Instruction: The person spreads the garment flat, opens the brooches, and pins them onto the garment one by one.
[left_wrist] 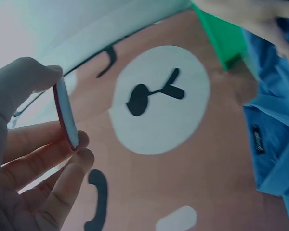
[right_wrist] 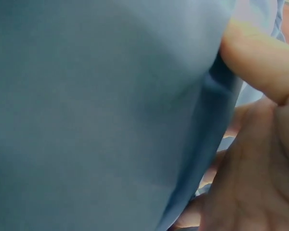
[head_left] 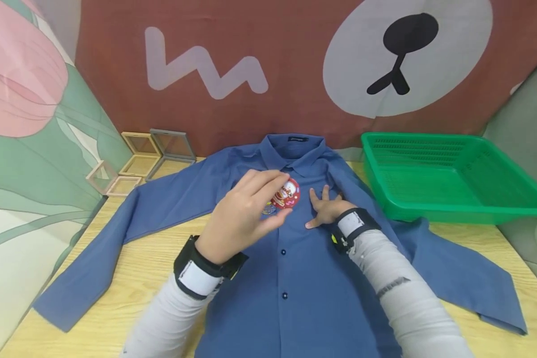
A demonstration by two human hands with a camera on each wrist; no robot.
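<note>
A blue long-sleeved button shirt [head_left: 246, 278] lies front up on the wooden table, its collar away from me. Over its chest my left hand [head_left: 246, 214] pinches a round red badge [head_left: 290, 193] with a cartoon picture by its edge, between thumb and fingertips. The left wrist view shows this badge [left_wrist: 67, 115] nearly edge-on, with its pale back visible. Below it is a small yellow-and-blue patch-like piece [head_left: 268, 209], mostly covered by my left hand. My right hand [head_left: 331, 208] rests on the other side of the chest with fingers spread, touching the cloth [right_wrist: 111, 115].
At the back right stands a green plastic basket [head_left: 429, 216], beside one sleeve. Several small hinged frames [head_left: 138, 165], beige and grey, stand at the back left near the other sleeve. A brown printed cloth [head_left: 291, 64] hangs behind the table.
</note>
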